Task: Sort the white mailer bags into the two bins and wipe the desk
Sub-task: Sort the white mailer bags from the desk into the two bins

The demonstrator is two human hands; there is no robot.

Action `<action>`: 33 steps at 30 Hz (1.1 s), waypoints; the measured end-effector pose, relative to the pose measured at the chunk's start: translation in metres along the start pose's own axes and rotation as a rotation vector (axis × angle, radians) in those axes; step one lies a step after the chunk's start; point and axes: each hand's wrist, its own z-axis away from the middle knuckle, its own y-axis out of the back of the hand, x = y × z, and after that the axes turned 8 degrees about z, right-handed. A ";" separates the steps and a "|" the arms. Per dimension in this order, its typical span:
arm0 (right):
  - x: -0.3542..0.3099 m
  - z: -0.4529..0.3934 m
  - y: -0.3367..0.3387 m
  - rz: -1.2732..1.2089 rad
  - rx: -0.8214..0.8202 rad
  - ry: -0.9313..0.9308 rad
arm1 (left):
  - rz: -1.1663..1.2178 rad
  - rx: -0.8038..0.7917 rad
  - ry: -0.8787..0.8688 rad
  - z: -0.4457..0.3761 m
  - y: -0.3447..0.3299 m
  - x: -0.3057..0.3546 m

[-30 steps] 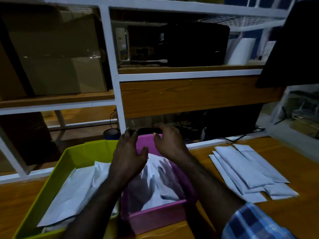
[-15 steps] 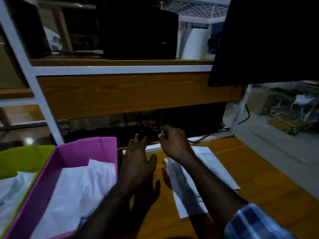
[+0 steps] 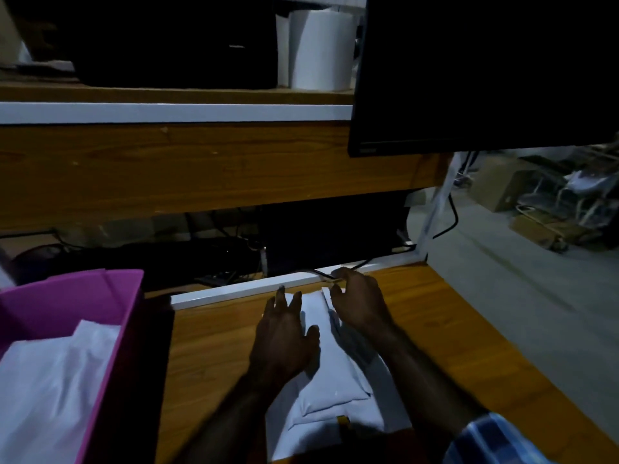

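One view only, from the head camera. Several mailers (image 3: pixel 331 390) lay stacked on the desk (image 3: pixel 214 356), right of the pink bin (image 3: pixel 72 296) and apart from it. The stack ran from the near edge of the picture out toward the white rail (image 3: pixel 241 289) at the desk's far edge, so its long axis pointed away from the person, near to far, leaning a little leftward at the far end. The top mailer looked flat and slightly puffed, with its near short end lying across the wider bag beneath it.

Both hands were on the far half of the stack. The left hand (image 3: pixel 284 339) lay palm down with fingers spread and loosely extended, resting on the left side of the top mailer; it seemed to press rather than grip, though the dim light left the fingertips hard to read. The right hand (image 3: pixel 360 306) was half curled over the far right corner of the stack, fingertips near the rail. Whether it had pinched an edge, I could not tell.

As for progress, I judged the sorting partly done: the pink bin at the left already held white bags (image 3: pixel 57 373), piled above half its depth. Only one bin showed in this view. The stack under the hands was unsorted, so at least those bags were left. No cloth was visible, and the wiping looked not yet begun. A dark monitor (image 3: pixel 485 72) hung over the far right, and a white roll (image 3: pixel 321 48) stood on the shelf behind.
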 end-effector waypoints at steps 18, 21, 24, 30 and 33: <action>0.093 0.013 -0.075 0.171 -0.227 -0.037 | -0.237 -0.092 0.079 -0.004 -0.105 -0.022; 0.095 0.021 -0.082 0.187 -0.163 -0.024 | -0.202 -0.110 0.021 -0.002 -0.097 -0.027; 0.096 0.025 -0.086 0.232 -0.156 -0.029 | -0.238 -0.150 0.004 -0.003 -0.092 -0.030; 0.094 0.016 -0.080 0.321 -0.057 -0.016 | -0.183 -0.035 -0.011 -0.005 -0.090 -0.027; 0.095 0.012 -0.082 0.368 -0.073 -0.013 | -0.115 -0.003 -0.001 -0.005 -0.094 -0.032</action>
